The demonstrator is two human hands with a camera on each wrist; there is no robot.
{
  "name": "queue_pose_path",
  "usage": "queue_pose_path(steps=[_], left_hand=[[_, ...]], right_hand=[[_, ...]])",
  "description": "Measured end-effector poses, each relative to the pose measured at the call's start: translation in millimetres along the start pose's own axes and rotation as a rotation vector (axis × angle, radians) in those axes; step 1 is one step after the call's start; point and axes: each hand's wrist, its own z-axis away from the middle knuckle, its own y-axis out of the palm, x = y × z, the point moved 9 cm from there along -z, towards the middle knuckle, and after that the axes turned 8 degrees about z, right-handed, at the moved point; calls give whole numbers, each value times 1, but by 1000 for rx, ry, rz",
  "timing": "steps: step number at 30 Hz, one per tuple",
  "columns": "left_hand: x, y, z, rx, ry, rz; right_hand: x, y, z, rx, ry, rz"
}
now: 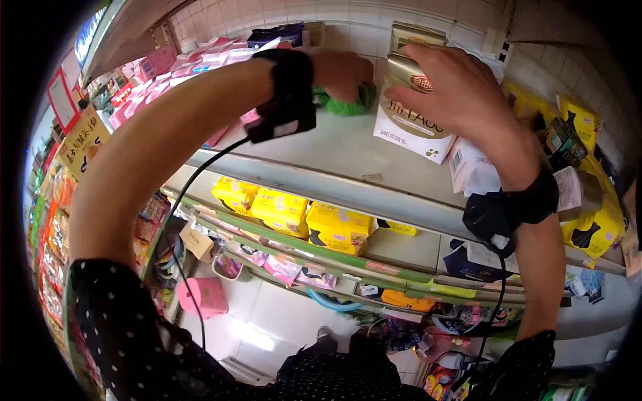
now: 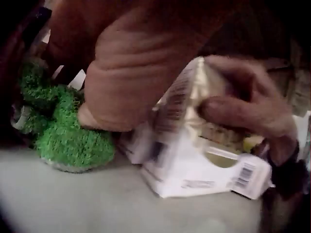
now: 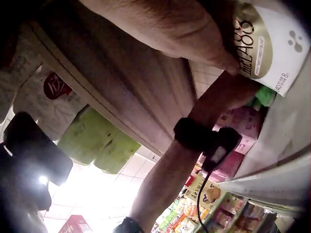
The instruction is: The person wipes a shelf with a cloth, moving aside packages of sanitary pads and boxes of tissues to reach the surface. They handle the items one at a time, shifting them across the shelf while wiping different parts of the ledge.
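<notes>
On the upper shelf my left hand (image 1: 342,70) grips a fuzzy green cloth (image 1: 348,105), which bunches beneath the fingers close to the shelf surface. To its right stands a white and gold package (image 1: 411,130) with a printed front. My right hand (image 1: 458,90) holds that package from above, thumb across its front and fingers toward its top. In the left wrist view the green cloth (image 2: 75,141) shows a looped texture, and the package (image 2: 180,167) leans slightly beside it. The right wrist view shows the package's gold and white face (image 3: 272,48) against the hand.
Pink packs (image 1: 157,83) are stacked at the shelf's left. Another gold package (image 1: 414,33) stands behind the held one, and a white pack (image 1: 471,167) lies at its right. Yellow packs (image 1: 277,210) line the shelf below; more yellow packs (image 1: 592,230) crowd the right side.
</notes>
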Motion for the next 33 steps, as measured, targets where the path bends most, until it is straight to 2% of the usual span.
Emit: queue_pose_path(steps=[1, 2, 5, 6, 11, 16, 17, 19, 20, 21, 22, 23, 24, 26, 30, 33], left_hand=[[13, 1, -16, -79, 104, 60], [24, 1, -28, -15, 31, 31], [52, -3, -61, -46, -68, -9], [60, -3, -71, -58, -98, -14], [70, -1, -83, -84, -161, -4], [2, -6, -18, -54, -14, 90], [-17, -10, 4, -33, -8, 131], [-34, -6, 37, 112, -158, 176], [-46, -5, 50, 55, -104, 88], [-54, -3, 65, -4, -50, 4], [-64, -2, 83, -58, 33, 87], [-71, -1, 97, -26, 96, 79], [-71, 5, 103, 32, 28, 163], [-76, 6, 108, 78, -50, 218], [-62, 4, 85, -24, 36, 38], [-35, -2, 48, -53, -126, -60]], right_hand=[[0, 0, 0, 9, 8, -2], [-1, 0, 0, 15, 15, -2], [2, -4, 2, -82, -42, -124], [1, -3, 0, 29, 21, -32], [-2, -4, -1, 18, -1, -23], [-4, 1, 0, 16, 28, 7], [-4, 0, 0, -10, 16, -1], [-4, 0, 2, -62, -7, -17], [-3, -1, 1, -76, -6, 42], [-4, 1, 0, -24, 8, 19], [-4, 0, -1, 28, 19, -2], [-4, 2, -2, 79, 31, -21], [-4, 4, -4, 110, 27, -24], [-2, 0, -1, 52, 28, -2], [-1, -1, -1, -31, -36, 32], [3, 1, 0, -48, -66, -1]])
